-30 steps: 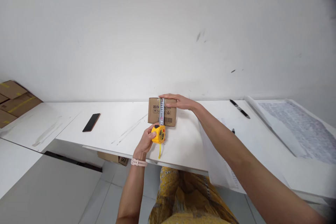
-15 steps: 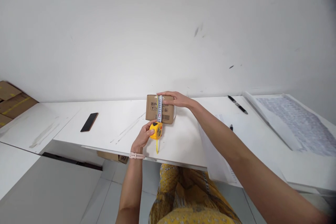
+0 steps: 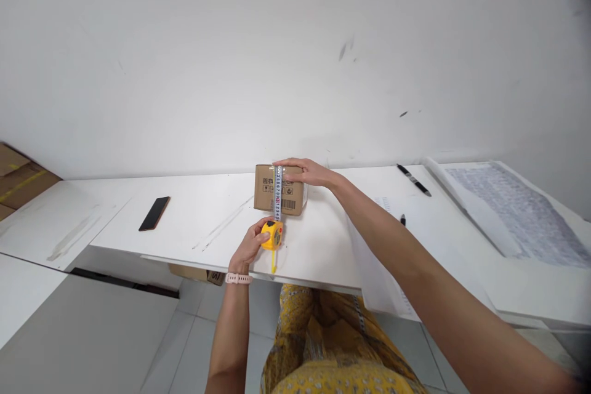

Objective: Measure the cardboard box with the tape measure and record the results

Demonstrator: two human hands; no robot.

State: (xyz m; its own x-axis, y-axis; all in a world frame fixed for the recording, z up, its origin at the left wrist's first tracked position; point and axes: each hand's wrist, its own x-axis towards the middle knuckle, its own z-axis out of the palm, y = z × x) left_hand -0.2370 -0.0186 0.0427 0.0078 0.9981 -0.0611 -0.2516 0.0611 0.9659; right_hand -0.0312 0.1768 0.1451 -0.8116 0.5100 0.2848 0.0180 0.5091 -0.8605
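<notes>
A small brown cardboard box, printed with black lettering and a barcode, rests on the white table. Across its top runs the blade of a yellow tape measure, from the far edge to past the near edge. My left hand is closed around the case, just in front of the box; a yellow strap hangs from it. My right hand grips the box at its far edge, fingers along the back and thumb on top, with the fingertips at the blade's end.
A phone lies on the table to the left. At right are a black pen, a second pen partly hidden by my forearm, and papers covered in writing. Cardboard boxes stand far left, and the wall rises behind.
My left hand has drawn the tape measure's case slightly toward me, so more blade shows past the box's near edge. My right hand stays at the far edge. The view has shifted a little.
</notes>
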